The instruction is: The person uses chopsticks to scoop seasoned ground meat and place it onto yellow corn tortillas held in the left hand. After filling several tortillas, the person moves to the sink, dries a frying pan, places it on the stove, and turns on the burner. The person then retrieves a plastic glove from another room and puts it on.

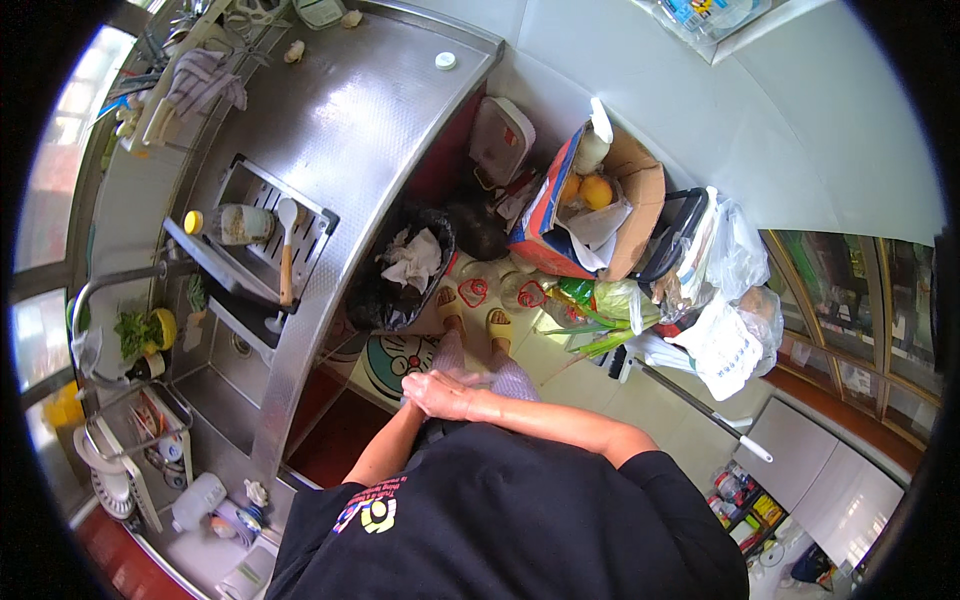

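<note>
Head view. The person stands beside a stainless steel counter (370, 110), looking straight down. The right hand (440, 393) lies on top of the left hand (412, 397); the two are pressed together, palm over knuckles, in front of the waist. Neither hand pinches or holds any object. The left hand is mostly covered, so its finger position cannot be determined.

The nearest object is a black bin (400, 270) lined with a dark bag, standing on the floor against the counter's edge, just beyond the feet. Crumpled white paper (412, 258) lies in its open top. Judged by appearance, the paper is light, soft and easily compressed; the bag rim is thin and limp and is likely best gripped by gathered edges.

A wooden-handled spatula (285, 262) and a jar (232, 224) rest on the drying tray (318, 222) over the sink (215, 385), well apart from the hands. A cardboard box (610, 210) with oranges stands on the floor, beyond the bin.
</note>
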The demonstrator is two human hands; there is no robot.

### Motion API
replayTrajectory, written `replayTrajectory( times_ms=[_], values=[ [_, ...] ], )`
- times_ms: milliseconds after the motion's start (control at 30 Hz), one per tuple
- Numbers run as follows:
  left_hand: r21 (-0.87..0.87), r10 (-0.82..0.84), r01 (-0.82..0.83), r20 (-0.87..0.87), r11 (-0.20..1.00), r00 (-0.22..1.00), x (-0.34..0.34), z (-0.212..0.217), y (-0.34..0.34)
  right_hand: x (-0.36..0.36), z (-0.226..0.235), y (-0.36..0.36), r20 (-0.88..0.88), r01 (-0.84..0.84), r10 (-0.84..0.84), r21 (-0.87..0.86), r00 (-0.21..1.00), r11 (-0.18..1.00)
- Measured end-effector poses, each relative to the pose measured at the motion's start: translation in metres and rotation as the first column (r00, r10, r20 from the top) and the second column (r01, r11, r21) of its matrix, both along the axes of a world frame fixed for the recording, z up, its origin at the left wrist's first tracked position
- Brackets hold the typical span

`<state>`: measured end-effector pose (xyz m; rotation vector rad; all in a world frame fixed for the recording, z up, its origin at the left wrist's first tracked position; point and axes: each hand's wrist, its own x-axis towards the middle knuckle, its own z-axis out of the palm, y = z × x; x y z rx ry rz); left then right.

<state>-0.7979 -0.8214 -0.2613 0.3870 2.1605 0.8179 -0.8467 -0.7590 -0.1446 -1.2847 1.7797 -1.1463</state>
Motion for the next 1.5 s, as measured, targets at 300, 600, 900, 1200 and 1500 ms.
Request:
replayTrajectory(
  times_ms=[300,600,900,1200,1500],
  values=[
    [0.081,-0.149,0.143,0.065,0.986,0.987,0.038,-0.034,-0.047,0.014,-0.022,-0.045,0.118,-0.064,0.024,0.347,0.993,0.936],
    [0.076,-0.163,0.157,0.073,0.985,0.984,0.084,-0.06,-0.049,-0.243,-0.008,-0.047,-0.457,0.204,0.057,0.501,0.887,0.841],
    [0.035,0.302,-0.301,-0.037,0.953,0.953,0.118,-0.06,-0.014,-0.503,-0.167,-0.036,-0.678,0.791,-0.424,0.582,0.6,0.188],
    [0.001,0.369,-0.369,-0.029,0.929,0.929,0.105,-0.053,-0.013,-0.483,-0.057,-0.034,-0.62,0.721,-0.382,0.649,0.686,0.242],
    [-0.011,0.349,-0.349,-0.032,0.937,0.937,0.097,-0.05,-0.024,-0.345,0.24,0.059,-0.161,0.92,-0.907,0.11,0.389,0.375]
  ],
)
